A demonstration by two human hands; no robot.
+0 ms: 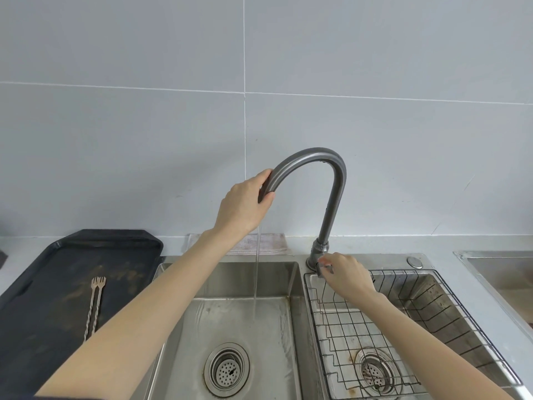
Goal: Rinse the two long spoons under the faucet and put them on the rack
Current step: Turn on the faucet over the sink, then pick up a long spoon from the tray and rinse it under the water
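Two long twisted-handle metal spoons with forked tips (95, 306) lie side by side on a dark tray (43, 284) left of the sink. My left hand (245, 203) grips the spout end of the grey arched faucet (326, 166). My right hand (344, 274) pinches the faucet handle (319, 262) at its base. A thin stream of water (256, 272) falls into the left basin (230, 327). A black wire rack (375, 327) sits in the right basin.
A pinkish cloth (271, 243) lies on the counter behind the left basin. Each basin has a round drain strainer (227, 369). Another steel surface (501, 272) shows at the far right. A grey tiled wall stands behind.
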